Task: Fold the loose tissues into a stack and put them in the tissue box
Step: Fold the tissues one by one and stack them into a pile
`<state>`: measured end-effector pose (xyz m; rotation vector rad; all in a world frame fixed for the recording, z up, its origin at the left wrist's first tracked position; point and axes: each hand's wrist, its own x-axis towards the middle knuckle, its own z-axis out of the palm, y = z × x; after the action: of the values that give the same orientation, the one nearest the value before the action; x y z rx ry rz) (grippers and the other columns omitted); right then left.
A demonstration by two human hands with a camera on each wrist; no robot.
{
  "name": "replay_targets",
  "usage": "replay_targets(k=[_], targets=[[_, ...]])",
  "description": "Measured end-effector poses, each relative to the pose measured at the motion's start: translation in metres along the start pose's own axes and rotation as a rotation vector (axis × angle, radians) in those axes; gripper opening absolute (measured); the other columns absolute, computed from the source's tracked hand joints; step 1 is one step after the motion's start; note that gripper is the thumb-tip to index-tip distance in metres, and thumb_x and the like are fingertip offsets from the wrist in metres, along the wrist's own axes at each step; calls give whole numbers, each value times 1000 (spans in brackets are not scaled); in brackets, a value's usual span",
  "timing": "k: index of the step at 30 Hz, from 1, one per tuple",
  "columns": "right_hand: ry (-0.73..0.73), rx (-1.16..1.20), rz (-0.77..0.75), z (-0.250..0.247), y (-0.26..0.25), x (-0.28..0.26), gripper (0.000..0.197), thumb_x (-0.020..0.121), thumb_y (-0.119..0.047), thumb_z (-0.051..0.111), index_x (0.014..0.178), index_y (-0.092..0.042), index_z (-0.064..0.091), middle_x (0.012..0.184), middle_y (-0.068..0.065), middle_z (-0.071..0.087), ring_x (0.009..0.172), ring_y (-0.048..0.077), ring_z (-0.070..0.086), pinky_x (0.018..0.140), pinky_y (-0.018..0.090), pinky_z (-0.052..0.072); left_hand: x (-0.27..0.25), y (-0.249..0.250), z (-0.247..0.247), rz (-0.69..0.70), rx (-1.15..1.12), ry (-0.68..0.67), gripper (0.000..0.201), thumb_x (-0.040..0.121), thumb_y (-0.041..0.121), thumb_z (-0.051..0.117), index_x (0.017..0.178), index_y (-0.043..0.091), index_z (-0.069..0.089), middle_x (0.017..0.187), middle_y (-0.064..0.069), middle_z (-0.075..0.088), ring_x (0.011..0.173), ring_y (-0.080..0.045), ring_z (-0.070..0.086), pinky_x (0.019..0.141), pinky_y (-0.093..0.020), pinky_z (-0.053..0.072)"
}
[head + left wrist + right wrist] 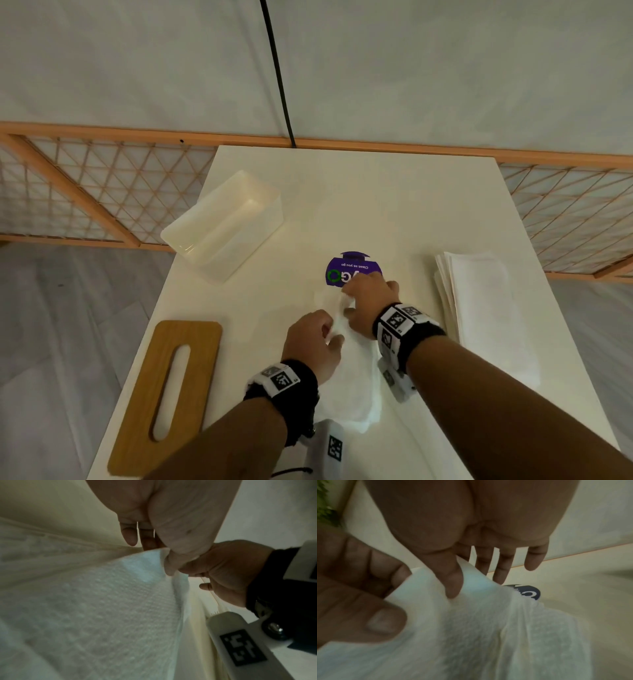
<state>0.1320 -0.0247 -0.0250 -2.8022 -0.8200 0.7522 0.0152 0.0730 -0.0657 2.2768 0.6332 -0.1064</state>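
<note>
We see our left hand (pixel 313 342) and right hand (pixel 368 303) pinching, it seems, one tissue (pixel 352 387) above the surface (pixel 376 205).

The tissue (pixel 471 635) is showing soft, dimpled white paper; the tissue box (pixel 226 222) is looking translucent, glossy plastic; its lid (pixel 164 394) is showing smooth wood grain.

Purple round label (pixel 352 270) on the table, upside-down white text "Clean as you go", larger lettering partly hidden

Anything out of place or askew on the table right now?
Nothing damaged or spilled. The box sits skewed, its wooden lid lying off beside it. A purple wrapper lies loose near the tissue.
</note>
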Motion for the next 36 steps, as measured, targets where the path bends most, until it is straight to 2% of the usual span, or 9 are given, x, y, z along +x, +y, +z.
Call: replay_targets(k=[4, 7, 11, 15, 17, 20, 24, 31, 36], targets=[[10, 91, 24, 1, 7, 6, 14, 92, -24, 65, 102, -34, 61, 112, -12, 65, 116, 19, 53, 105, 41, 29, 10, 2, -2, -179, -38, -47, 49, 82, 38, 78, 118, 19, 51, 114, 4, 54, 97, -12, 49, 81, -21, 37], [27, 168, 35, 4, 10, 10, 21, 88, -21, 71, 93, -33, 55, 103, -14, 65, 106, 16, 58, 102, 38, 28, 16, 5, -2, -239, -27, -69, 38, 83, 40, 77, 106, 20, 54, 108, 4, 58, 95, -16, 56, 77, -24, 40], [38, 254, 44, 10, 11, 14, 34, 84, -18, 75, 106, -35, 56, 107, -15, 62, 111, 15, 59, 105, 36, 31, 22, 7, -1, -331, -82, -70, 24, 85, 32, 75, 94, 21, 56, 92, 7, 60, 92, -20, 62, 77, -30, 50], [38, 150, -13, 9, 9, 14, 70, 76, -31, 81, 136, -42, 49, 142, -11, 42, 134, 22, 37, 109, 44, 30, 22, 4, -1, -218, -101, -22, 18, 87, 23, 75, 83, 24, 57, 90, 7, 56, 91, -19, 61, 75, -22, 46], [40, 121, -44, 7, 8, 14, 48, 74, -26, 81, 115, -44, 63, 144, -16, 42, 137, 21, 32, 108, 44, 27, 15, 2, -2, -116, -96, -16, 20, 83, 21, 78, 82, 23, 59, 90, 7, 53, 83, -14, 56, 65, -11, 36], [51, 154, -43, 5, 13, 12, 22, 76, -18, 79, 72, -34, 65, 103, -19, 63, 114, 14, 48, 102, 37, 31, 13, -1, -6, -174, -232, 100, 21, 76, 13, 74, 87, 18, 57, 92, 5, 54, 78, -10, 52, 61, -12, 36], [6, 232, -24, 1, 25, 3, 27, 79, -15, 76, 65, -33, 62, 78, -18, 66, 91, 8, 57, 102, 34, 32, 31, -3, -13, -419, -409, 152, 18, 86, 16, 64, 104, 21, 62, 102, 3, 66, 92, -18, 62, 77, -27, 46], [-10, 328, -54, -2, 21, 5, 30, 76, -18, 83, 74, -33, 58, 86, -14, 67, 87, 9, 60, 99, 34, 39, 46, -1, -11, -326, -199, 88, 7, 87, 23, 72, 87, 21, 65, 88, 6, 68, 88, -18, 66, 79, -28, 52], [-2, 391, -63, 1, 14, 12, 37, 76, -7, 84, 85, -31, 56, 83, -14, 61, 79, 9, 58, 70, 21, 47, 33, -5, -10, -131, -275, 158, 18, 86, 21, 77, 74, 24, 63, 77, 7, 67, 69, -9, 60, 61, -13, 42]])
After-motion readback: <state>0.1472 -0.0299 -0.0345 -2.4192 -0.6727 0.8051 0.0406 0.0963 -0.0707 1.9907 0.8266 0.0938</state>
